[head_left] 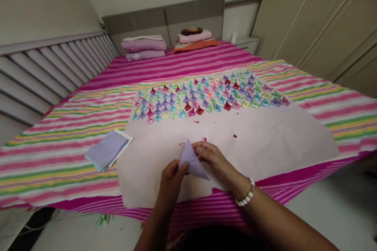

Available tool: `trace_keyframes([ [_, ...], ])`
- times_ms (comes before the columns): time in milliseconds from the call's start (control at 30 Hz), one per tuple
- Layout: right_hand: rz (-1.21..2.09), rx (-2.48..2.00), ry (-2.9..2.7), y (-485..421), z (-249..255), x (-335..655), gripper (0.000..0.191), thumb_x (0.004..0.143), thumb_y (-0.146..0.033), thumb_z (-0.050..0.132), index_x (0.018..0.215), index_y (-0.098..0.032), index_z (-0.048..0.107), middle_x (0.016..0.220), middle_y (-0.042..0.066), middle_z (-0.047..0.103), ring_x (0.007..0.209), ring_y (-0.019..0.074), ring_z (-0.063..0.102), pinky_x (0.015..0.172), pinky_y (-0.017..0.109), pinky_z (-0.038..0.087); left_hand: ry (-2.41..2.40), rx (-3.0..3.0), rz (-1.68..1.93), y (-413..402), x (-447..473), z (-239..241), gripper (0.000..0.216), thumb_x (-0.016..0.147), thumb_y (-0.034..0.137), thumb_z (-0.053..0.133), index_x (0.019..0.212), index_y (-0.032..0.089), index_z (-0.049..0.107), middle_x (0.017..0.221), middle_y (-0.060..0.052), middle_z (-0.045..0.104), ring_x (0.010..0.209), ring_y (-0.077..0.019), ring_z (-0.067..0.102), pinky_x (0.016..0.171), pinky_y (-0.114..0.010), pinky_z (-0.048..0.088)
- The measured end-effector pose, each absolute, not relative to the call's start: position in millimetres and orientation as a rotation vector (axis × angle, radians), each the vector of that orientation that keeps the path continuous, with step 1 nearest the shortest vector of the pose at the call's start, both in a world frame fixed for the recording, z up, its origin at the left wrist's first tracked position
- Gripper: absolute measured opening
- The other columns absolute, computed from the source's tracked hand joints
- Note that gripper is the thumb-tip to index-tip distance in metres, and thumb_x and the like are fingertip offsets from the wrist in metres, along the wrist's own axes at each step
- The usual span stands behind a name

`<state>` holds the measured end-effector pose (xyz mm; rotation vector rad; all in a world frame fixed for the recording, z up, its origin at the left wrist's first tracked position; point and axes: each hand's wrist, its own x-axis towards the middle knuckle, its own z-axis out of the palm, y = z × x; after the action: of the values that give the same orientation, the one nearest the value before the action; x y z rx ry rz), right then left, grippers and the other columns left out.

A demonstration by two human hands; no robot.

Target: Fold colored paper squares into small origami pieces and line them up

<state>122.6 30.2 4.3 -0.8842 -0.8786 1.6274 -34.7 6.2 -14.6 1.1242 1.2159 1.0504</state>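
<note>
Magenta-striped bedding (194, 62) covers a bed in a pale-walled room, with a grey headboard (194, 11) at the far end, a slatted rail (59, 57) along the left and cream wardrobe doors (318, 15) on the right. Over the bedding lies a multicoloured striped cloth (312, 86), and on that a large white sheet (282, 141). Above the sheet's near edge, the left hand (173, 174) pinches a lilac paper triangle (193, 164), thumb flat on its near face, point upward. The right hand (213, 159) has its fingers bent at the triangle's right edge; their tips seem to go behind the paper, so whether they grip or merely touch it I cannot tell. White beads form a bracelet (249, 195) on that wrist. Small red scraps (235, 136) lie beyond the hands, and past them rows of folded paper pieces (176, 104) in many colours fill the sheet's far half. Left of the sheet, overlapping its edge, sits a stack of paper (107, 147), lilac on top. Pale marks on the purple folded bedding (144, 47) are too blurred to read.
</note>
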Motion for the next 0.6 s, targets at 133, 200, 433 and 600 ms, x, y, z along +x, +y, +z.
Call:
trace_keyframes([
  [133, 1.775, -0.895, -0.962, 19.3, 2.4, 120.9, 0.032, 0.056, -0.033, 0.085, 0.074, -0.015, 0.065, 0.068, 0.000, 0.066, 0.058, 0.0130, 0.058, 0.058, 0.026, 0.043, 1.224, 1.175, 1.035, 5.9, -34.7, -14.0, 0.027, 0.075, 0.039, 0.067, 0.065, 0.015, 0.059, 0.061, 0.002, 0.055, 0.062, -0.0113, 0.047, 0.059, -0.022, 0.038],
  [200, 1.752, -0.949, -0.972, 18.6, 1.5, 122.7, 0.029, 0.058, -0.035, 0.083, 0.065, -0.015, 0.064, 0.063, 0.000, 0.065, 0.055, 0.0126, 0.057, 0.054, 0.025, 0.041, 1.233, 1.194, 1.026, 6.2, -35.1, -14.6, 0.029, 0.074, 0.040, 0.068, 0.063, 0.015, 0.058, 0.059, 0.003, 0.054, 0.061, -0.0108, 0.046, 0.058, -0.021, 0.037],
  [433, 1.648, -1.055, -1.083, 26.6, -3.8, 132.1, 0.038, 0.058, -0.042, 0.082, 0.054, -0.017, 0.055, 0.051, -0.004, 0.054, 0.046, 0.0084, 0.045, 0.044, 0.022, 0.030, 1.314, 1.175, 0.955, 8.1, -40.7, -15.7, 0.033, 0.071, 0.044, 0.070, 0.057, 0.015, 0.060, 0.055, 0.001, 0.057, 0.059, -0.0116, 0.049, 0.059, -0.022, 0.038],
  [600, 1.598, -1.121, -1.056, 26.5, -5.1, 131.2, 0.040, 0.055, -0.044, 0.083, 0.054, -0.017, 0.054, 0.049, -0.005, 0.052, 0.045, 0.0077, 0.043, 0.044, 0.022, 0.029, 1.312, 1.182, 0.945, 9.4, -40.7, -14.9, 0.032, 0.073, 0.045, 0.068, 0.061, 0.015, 0.063, 0.058, 0.000, 0.059, 0.062, -0.0130, 0.051, 0.064, -0.024, 0.040],
])
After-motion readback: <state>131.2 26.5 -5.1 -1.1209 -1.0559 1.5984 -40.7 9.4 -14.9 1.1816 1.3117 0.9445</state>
